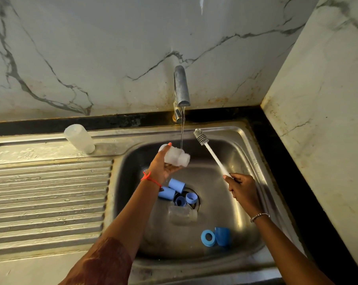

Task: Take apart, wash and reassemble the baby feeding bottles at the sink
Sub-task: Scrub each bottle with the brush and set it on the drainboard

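Note:
My left hand (160, 167) grips a clear plastic bottle body (177, 156) on its side, its mouth to the right, under the thin water stream from the tap (181, 87). My right hand (243, 189) holds the white handle of a bottle brush (212, 154); its grey bristle head points up and left, clear of the bottle. In the steel sink (244, 145), several blue caps and rings (176, 185) lie around the drain. Another clear bottle body (182, 214) lies below them. A blue ring (208, 238) and blue cap (222, 236) sit at the front right.
A third clear bottle body (79, 138) stands upside down at the back of the ribbed draining board (46, 192). Marble walls close in at the back and right, with a black counter strip (281, 161) beside the sink.

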